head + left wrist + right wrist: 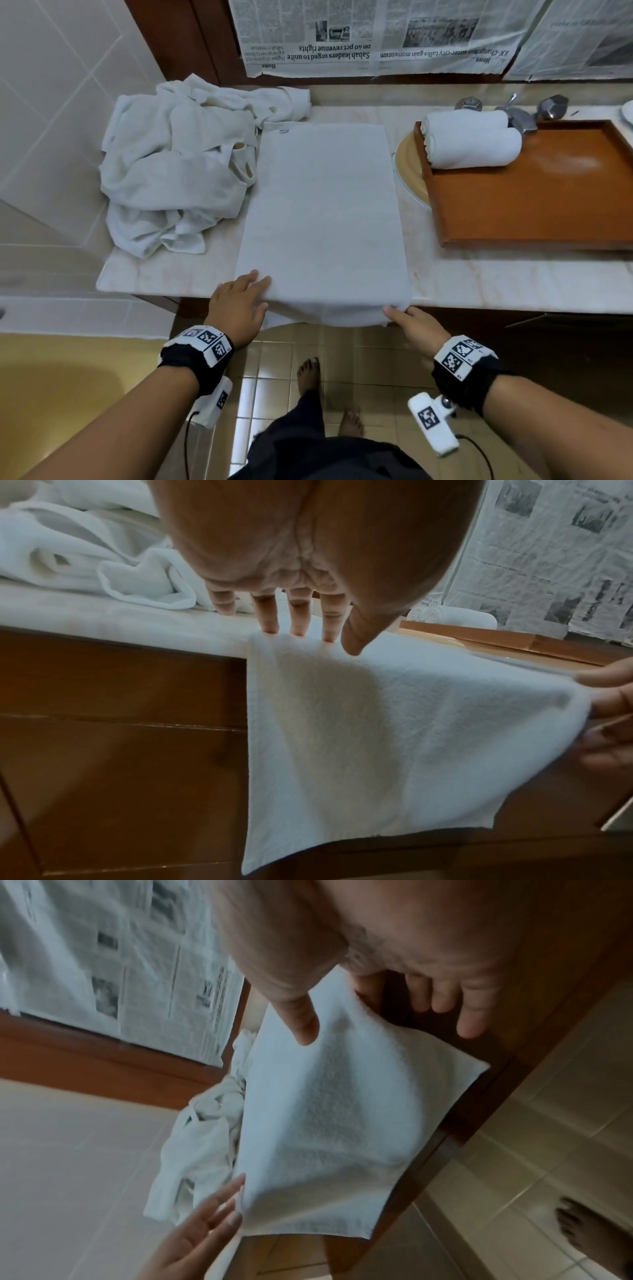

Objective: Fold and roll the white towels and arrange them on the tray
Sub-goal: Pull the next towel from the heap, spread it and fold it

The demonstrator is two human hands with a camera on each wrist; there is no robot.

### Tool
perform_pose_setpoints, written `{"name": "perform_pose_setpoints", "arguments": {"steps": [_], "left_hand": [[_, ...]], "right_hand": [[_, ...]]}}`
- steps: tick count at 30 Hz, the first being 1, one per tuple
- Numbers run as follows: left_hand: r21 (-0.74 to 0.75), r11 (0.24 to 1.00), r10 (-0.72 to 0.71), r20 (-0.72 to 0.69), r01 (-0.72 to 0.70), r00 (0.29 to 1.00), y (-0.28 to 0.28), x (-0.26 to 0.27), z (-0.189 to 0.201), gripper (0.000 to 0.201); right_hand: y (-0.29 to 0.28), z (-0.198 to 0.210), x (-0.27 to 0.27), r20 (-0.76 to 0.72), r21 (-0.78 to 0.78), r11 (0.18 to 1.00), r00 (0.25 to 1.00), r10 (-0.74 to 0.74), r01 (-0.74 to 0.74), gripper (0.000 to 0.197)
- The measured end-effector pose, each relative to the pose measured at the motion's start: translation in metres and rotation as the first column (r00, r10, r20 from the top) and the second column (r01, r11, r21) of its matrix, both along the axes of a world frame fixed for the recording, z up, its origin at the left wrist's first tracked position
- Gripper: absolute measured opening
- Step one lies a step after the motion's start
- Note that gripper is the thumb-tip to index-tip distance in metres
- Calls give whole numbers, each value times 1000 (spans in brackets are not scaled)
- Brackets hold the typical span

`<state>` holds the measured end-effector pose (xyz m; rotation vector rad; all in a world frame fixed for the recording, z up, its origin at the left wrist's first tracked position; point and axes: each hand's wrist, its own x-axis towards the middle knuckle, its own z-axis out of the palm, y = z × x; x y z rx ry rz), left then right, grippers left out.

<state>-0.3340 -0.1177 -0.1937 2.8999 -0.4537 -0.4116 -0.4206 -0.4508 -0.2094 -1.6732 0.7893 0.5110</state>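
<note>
Seen from the head: a folded white towel point(322, 212) lies flat on the marble counter point(479, 281), its long axis running straight away from the person toward the newspaper-covered wall point(376, 31), its near end hanging over the counter's front edge. The left hand point(236, 305) rests on the near left corner with fingers straight and close together; the right hand point(416, 329) meets the near right corner, so both hands sit at the same short end, neither clearly nearer. A roll would likely start here and travel away along that long axis. To the right, a wooden tray point(534, 205) carries two rolled towels point(472, 144) laid side by side at its far left corner; a heap of loose towels point(178, 164) lies to the left.

At the left wrist: the fingertips point(298, 628) of the left hand, slightly spread and straight, press the towel point(377, 737) just at the counter edge, the overhang drooping below them.

At the right wrist: the right hand's thumb point(301, 1026) lies on top of the towel point(325, 1123) corner with the forefinger beneath it, a pinch; the remaining fingers point(472, 1015) hang loose, clear of the cloth.
</note>
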Motion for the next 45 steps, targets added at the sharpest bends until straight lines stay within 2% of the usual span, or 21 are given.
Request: {"name": "perform_pose_setpoints", "arguments": {"steps": [3,5,9,12,15,18,20,23,25,26,27,28,29,30,31,32,34,37,39,42,45], "left_hand": [[-4,1000,17,11,-17,1000,-1,5,4,54],[-20,999,25,33,-24,999,-2,8,4,47],[-67,996,67,46,-64,997,-10,15,4,43],[-30,998,63,27,-62,998,-16,20,5,52],[-7,999,31,16,-31,999,-19,20,5,51],[-60,998,1,6,-1,1000,-24,18,2,48],[-99,995,-1,-34,-2,999,-27,18,0,43],[-201,979,1,-94,-20,996,-28,22,3,31],[-301,952,7,-158,-55,987,-31,27,8,29],[-367,921,46,-220,-127,974,-34,32,9,36],[-455,846,124,-339,-277,933,-36,36,14,42],[-540,695,195,-495,-475,847,-40,40,20,46],[-563,517,214,-645,-645,734,-43,45,24,52],[-550,375,176,-748,-746,640,-44,50,28,59],[-535,293,109,-805,-793,583,-43,54,29,64],[-526,236,35,-836,-817,548,-42,56,30,68],[-514,175,-38,-856,-840,516,-37,62,24,68],[-514,259,95,-829,-818,551,-36,75,12,79],[-529,282,152,-799,-800,582,-37,88,8,69],[-542,312,139,-786,-780,602,-40,111,9,49],[-584,350,180,-725,-732,664,-47,139,11,51]], "right_hand": [[11,0,2,100,-178,984,994,32,-14,27],[14,6,6,131,-323,946,988,86,-40,34],[17,23,18,228,-426,905,969,94,13,37],[11,33,32,268,-414,910,957,112,9,37],[-5,34,38,289,-464,881,956,49,95,33],[-17,28,31,175,-521,853,981,83,21,23],[-19,28,27,90,-482,875,992,90,-36,12],[-12,45,40,180,-418,905,984,-3,79,18],[5,62,55,299,-439,895,952,58,84,30],[20,72,61,332,-449,894,926,181,-14,37],[39,81,64,315,-477,855,869,382,-203,44],[58,86,66,254,-522,742,754,606,-421,51],[75,91,67,188,-558,585,597,780,-588,57],[88,90,69,133,-590,435,449,883,-680,62],[94,85,73,94,-613,338,359,929,-714,65],[97,78,80,78,-617,321,350,933,-718,67],[92,64,99,65,-625,376,435,898,-684,66],[82,49,126,13,-644,394,506,863,-655,62],[79,46,141,8,-639,403,518,855,-655,59],[75,47,160,-13,-641,405,537,843,-652,55],[66,48,177,-57,-660,384,552,832,-646,54]]}}
